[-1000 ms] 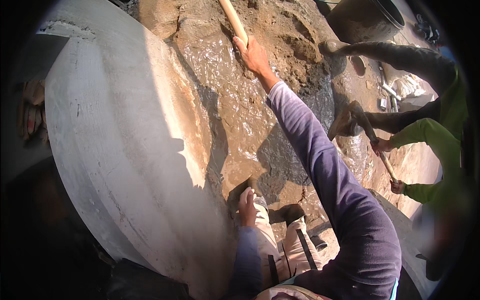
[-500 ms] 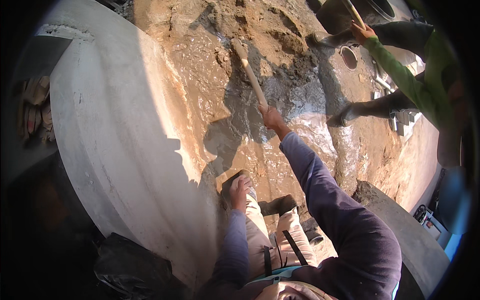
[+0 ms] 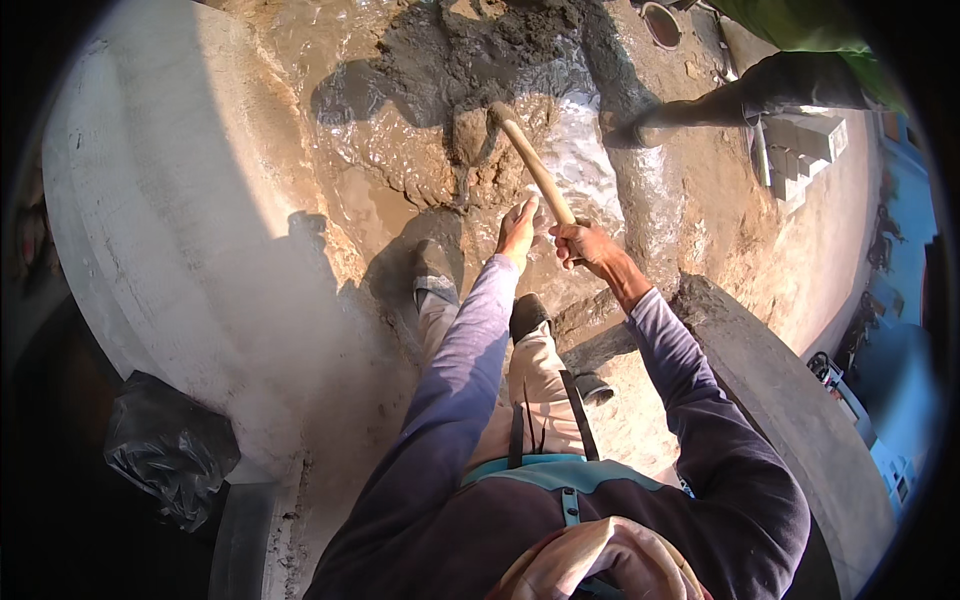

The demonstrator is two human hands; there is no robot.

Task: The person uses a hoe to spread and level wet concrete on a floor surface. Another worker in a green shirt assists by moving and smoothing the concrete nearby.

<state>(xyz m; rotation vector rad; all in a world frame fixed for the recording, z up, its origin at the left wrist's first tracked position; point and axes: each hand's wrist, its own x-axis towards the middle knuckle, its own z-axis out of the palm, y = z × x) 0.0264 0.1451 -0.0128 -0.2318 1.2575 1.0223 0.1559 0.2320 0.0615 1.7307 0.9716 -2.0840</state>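
My right hand (image 3: 588, 247) is closed round the lower end of a hoe's pale wooden handle (image 3: 540, 170). At the handle's far end, the hoe's blade (image 3: 474, 137) is coated in mud and stands in the wet mix. Just left of the handle is my left hand (image 3: 517, 230), its fingers stretched out and apart from the wood. Wet grey-brown mud or mortar (image 3: 390, 170) spreads around the blade, with a darker, rougher heap (image 3: 470, 50) beyond it. My boots stand at the near edge of the mix.
A smooth concrete surface (image 3: 170, 200) curves along the left, with a black plastic bag (image 3: 172, 450) beside it. At the upper right are another person's dark boot (image 3: 690, 115), grey blocks (image 3: 800, 150) and a round opening (image 3: 660, 25). A concrete edge (image 3: 780, 390) runs along the right.
My right hand has drawn the hoe nearer to me. My left hand has come up from my knee to beside the handle. The view has shifted, and the other person's hand is out of sight.
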